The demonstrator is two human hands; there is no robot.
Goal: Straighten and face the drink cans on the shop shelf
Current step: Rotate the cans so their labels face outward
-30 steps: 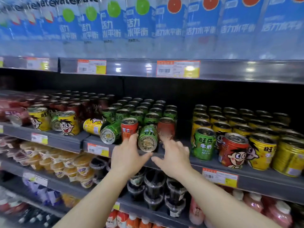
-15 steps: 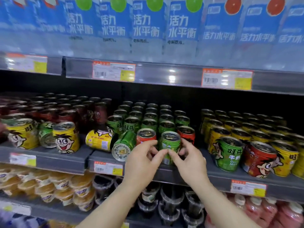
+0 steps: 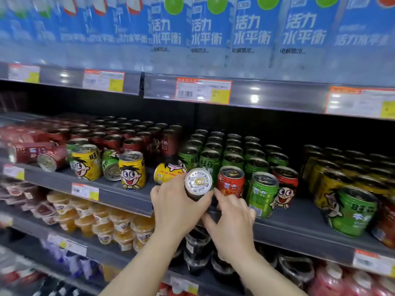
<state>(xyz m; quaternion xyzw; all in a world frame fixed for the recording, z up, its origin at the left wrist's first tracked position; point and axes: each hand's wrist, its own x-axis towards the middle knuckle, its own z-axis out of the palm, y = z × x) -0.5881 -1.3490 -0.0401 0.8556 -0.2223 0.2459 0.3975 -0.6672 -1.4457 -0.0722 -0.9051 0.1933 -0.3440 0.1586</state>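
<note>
My left hand [image 3: 177, 207] grips a green can [image 3: 198, 182] tipped toward me, its silver pull-tab lid facing the camera, just above the shelf's front edge [image 3: 119, 196]. My right hand [image 3: 232, 221] is just right of it with fingers spread, fingertips near the can's lower side. A yellow can [image 3: 165, 171] lies on its side behind my left hand. A red can [image 3: 230, 181] and a green can [image 3: 263, 194] stand upright to the right. Further left, a yellow can [image 3: 132, 170] stands and a green can [image 3: 111, 165] lies on its side.
Rows of green cans [image 3: 233, 150], dark red cans [image 3: 132, 137] and yellow cans [image 3: 342, 165] fill the shelf behind. A red can [image 3: 51, 157] lies toppled at far left. Blue bottles stand on the shelf above; jelly cups [image 3: 102, 221] sit on the shelf below.
The green can held upright between both hands now stands on the shelf. My left hand has since lifted the other fallen green can. The camera moved closer and left.
</note>
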